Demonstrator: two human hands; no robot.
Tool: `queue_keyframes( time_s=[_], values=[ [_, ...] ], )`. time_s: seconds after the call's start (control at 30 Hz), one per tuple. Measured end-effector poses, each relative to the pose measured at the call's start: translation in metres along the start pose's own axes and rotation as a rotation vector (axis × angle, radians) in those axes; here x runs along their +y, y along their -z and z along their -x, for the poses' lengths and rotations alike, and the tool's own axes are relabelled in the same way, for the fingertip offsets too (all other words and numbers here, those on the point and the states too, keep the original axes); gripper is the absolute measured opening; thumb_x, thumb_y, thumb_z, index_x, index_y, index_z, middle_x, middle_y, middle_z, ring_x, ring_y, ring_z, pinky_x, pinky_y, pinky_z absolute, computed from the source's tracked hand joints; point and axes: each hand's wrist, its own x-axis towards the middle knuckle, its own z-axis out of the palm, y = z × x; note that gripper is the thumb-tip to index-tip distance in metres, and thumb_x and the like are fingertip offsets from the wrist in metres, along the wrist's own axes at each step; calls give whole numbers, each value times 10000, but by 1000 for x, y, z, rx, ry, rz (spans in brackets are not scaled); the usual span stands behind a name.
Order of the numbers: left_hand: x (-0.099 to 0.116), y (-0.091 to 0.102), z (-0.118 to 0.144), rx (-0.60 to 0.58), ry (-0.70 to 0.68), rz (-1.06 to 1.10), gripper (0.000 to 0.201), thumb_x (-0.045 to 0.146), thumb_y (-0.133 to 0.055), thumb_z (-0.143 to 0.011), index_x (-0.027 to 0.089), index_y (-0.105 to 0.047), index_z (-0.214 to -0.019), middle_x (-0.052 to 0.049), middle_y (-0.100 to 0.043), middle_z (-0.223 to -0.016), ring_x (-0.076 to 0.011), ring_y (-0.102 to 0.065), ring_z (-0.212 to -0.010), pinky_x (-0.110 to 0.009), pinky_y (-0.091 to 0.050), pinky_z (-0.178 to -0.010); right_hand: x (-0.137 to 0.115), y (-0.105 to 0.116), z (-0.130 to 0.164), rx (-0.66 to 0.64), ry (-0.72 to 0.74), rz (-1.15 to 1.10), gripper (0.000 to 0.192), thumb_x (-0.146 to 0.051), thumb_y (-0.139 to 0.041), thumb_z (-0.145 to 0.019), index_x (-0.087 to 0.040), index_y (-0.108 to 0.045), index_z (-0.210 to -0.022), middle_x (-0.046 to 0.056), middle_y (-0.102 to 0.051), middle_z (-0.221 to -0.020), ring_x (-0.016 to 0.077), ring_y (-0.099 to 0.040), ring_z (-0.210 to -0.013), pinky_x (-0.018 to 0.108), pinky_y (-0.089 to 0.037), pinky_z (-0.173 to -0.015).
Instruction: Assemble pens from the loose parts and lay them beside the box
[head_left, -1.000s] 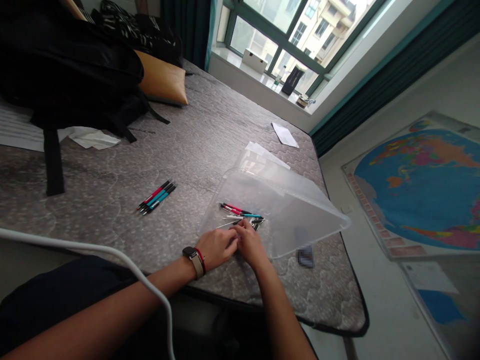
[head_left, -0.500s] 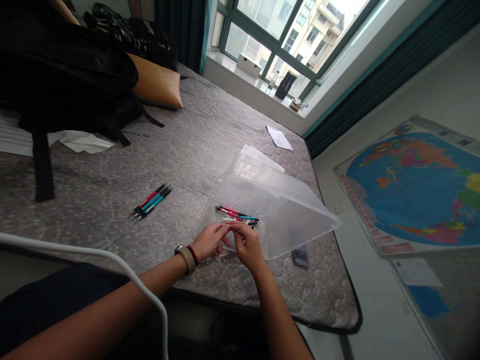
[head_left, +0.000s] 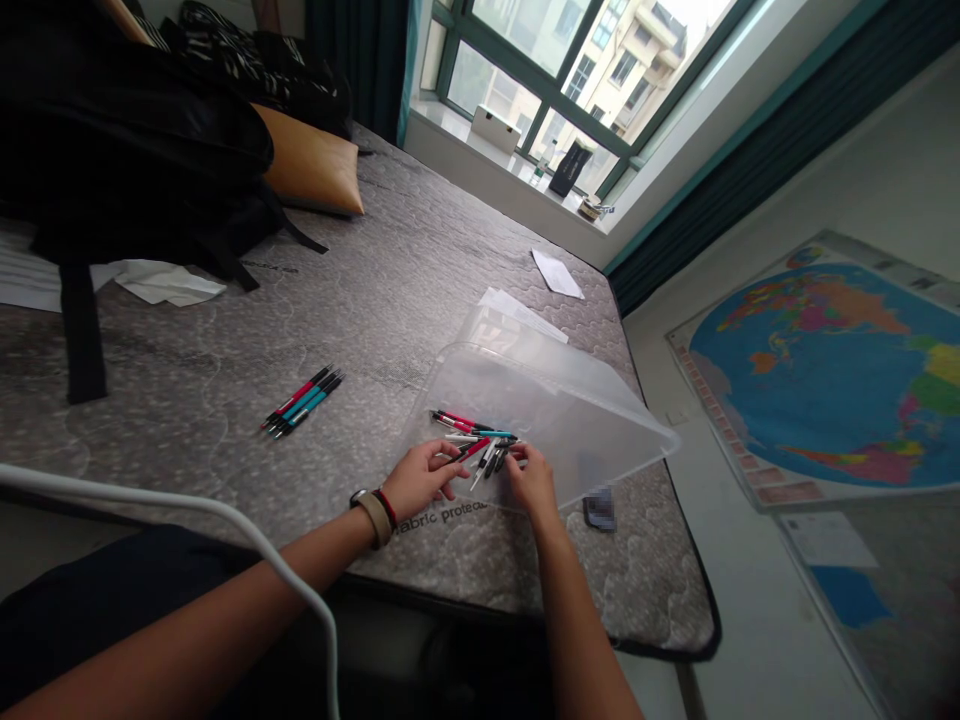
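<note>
Pens (head_left: 302,398) lie bundled on the mattress (head_left: 390,270), well left of our hands. Our left hand (head_left: 417,480) pinches a red pen (head_left: 469,450) between its fingertips at the near rim of the clear plastic bin (head_left: 577,420). More loose pens (head_left: 469,427) rest inside the bin. Our right hand (head_left: 534,479) touches that pile with curled fingers; we cannot tell whether it grips one.

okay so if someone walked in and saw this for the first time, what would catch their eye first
Probably the two hands, left hand and right hand, meeting over a loose pile of pens on a clear plastic lid at the mattress's near edge. Next, the colourful world map on the floor at right.
</note>
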Motion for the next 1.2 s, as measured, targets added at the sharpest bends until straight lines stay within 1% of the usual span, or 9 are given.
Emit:
queue_keyframes(
  time_s=[0.1,0.23,0.33,0.47,0.67,0.83,0.93,1.03,1.2],
  values=[
    [-2,0,0,1,5,17,438,412,-763,-687,190,-448,-895,-73,-751,-898,-121,-643,-521,-191,-381,-451,5,-10,-1,-26,-1,116,269,-355,-608,-770,-158,-670,-942,76,-673,-841,221,-624,-791,303,-449,-732],
    [-5,0,-1,-5,3,36,443,409,-765,-686,201,-411,-854,-83,-749,-953,-128,-654,-526,-194,-381,-454,2,-14,-1,-45,-7,104,273,-365,-611,-769,-162,-658,-945,57,-669,-807,210,-621,-766,284,-426,-700],
    [-9,0,-1,-12,-14,17,382,348,-747,-703,194,-424,-836,-83,-746,-951,-130,-658,-545,-195,-395,-465,0,-10,-1,-53,-25,62,263,-370,-604,-770,-175,-666,-937,38,-675,-784,199,-622,-739,274,-417,-683],
    [-12,0,-2,9,-134,-25,247,245,-691,-720,179,-469,-805,-75,-736,-932,-126,-654,-592,-245,-493,-546,1,-6,-2,-46,-50,54,199,-339,-560,-798,-196,-676,-874,22,-682,-749,185,-627,-701,265,-407,-665],
    [-7,-2,-2,-3,-229,9,155,162,-662,-694,168,-511,-728,-103,-741,-946,-197,-690,-873,-285,-533,-702,10,-9,-3,-46,-73,75,192,-315,-561,-807,-190,-677,-895,35,-693,-762,187,-627,-699,266,-410,-666],
    [-12,-1,-5,-66,-148,135,229,190,-715,-676,162,-493,-729,-121,-736,-1029,-126,-653,-645,-227,-457,-550,13,-10,-4,-83,-51,101,161,-280,-586,-795,-195,-685,-888,27,-678,-739,181,-619,-684,261,-402,-658],
    [-17,-1,-6,-92,-180,114,262,233,-769,-654,151,-527,-716,-135,-710,-1098,-166,-671,-782,-265,-491,-643,13,-10,-4,-74,-40,92,132,-283,-623,-768,-192,-677,-848,16,-660,-709,177,-613,-668,255,-397,-646],
    [-20,-3,-8,-42,-241,2,231,234,-792,-623,142,-593,-696,-127,-703,-1083,-220,-650,-939,-340,-502,-801,14,-11,-5,-12,-58,81,163,-293,-649,-744,-180,-659,-861,2,-636,-665,178,-603,-633,253,-387,-617],
    [-25,-4,-13,30,-236,2,244,266,-815,-581,137,-627,-669,-116,-699,-1034,-223,-639,-913,-358,-497,-810,15,-13,-5,31,-66,53,215,-327,-650,-743,-175,-670,-894,1,-628,-649,190,-608,-629,257,-393,-612]
  ],
)
